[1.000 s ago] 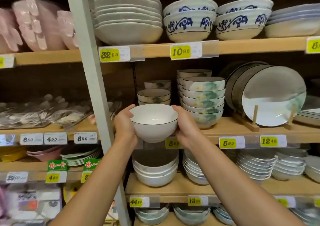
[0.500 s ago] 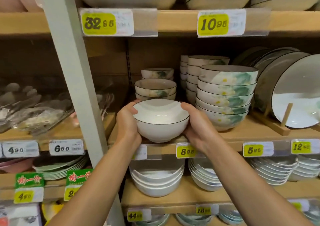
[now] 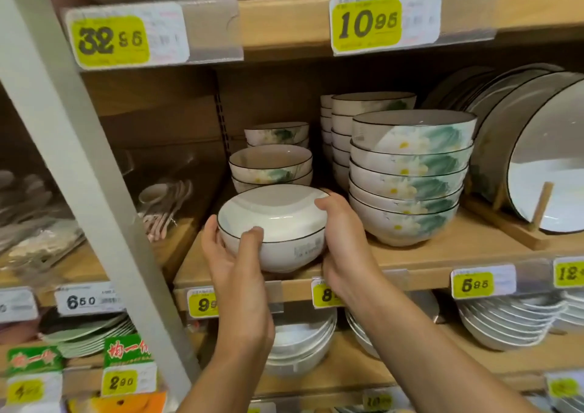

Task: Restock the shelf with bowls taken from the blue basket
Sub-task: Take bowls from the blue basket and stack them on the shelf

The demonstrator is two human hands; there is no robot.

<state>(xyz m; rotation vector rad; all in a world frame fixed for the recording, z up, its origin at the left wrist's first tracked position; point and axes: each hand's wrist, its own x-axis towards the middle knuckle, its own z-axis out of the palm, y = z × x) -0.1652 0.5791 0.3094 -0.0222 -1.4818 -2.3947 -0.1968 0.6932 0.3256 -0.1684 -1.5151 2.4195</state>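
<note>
Your left hand [image 3: 234, 261] and right hand [image 3: 344, 242] grip opposite sides of the white bowl [image 3: 275, 219], upright at the front edge of the shelf [image 3: 442, 254], just in front of a stack of flowered bowls [image 3: 270, 166].

I see a white bowl [image 3: 275, 219] rimmed thin black, stacked bowls [image 3: 410, 172] painted green with white-yellow flowers, yellow price tag [image 3: 368, 23].

A white ceramic bowl [image 3: 275, 223] with a thin dark rim is upright at the front edge of the light wooden shelf [image 3: 442, 256], clasped at its sides by the left hand [image 3: 234, 264] and right hand [image 3: 344, 238].
</note>
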